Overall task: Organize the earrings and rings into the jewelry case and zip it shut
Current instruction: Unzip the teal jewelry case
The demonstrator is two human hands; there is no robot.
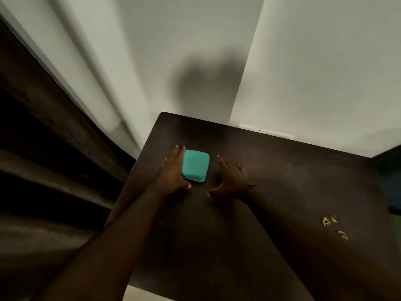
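Dark wood forms the bench (271, 170), which is set against pale walls, with a dark surface falling away at 9 o'clock. A teal jewelry case (194, 165) lies closed and flat on the bench toward 12 o'clock. The left hand (173, 170) rests against the case's left side, fingers extended along the edge and thumb at the near corner; its grip is spread, not clamped. The right hand (233, 178) sits on the bench just beside the case at 3 o'clock, fingers splayed, holding nothing and apart from the case. A small cluster of gold earrings and rings (333, 225) lies well apart at 4 o'clock, near the bench's right edge; individual pieces are too small to distinguish.

The step in hand appears to be opening the case. Recommended procedure: steady the case with the left hand so that it does not slide, then locate the zipper pull with the right fingertips. The zipper is not visible from this view. Run the pull fully around before lifting the lid. Keep the case flat.
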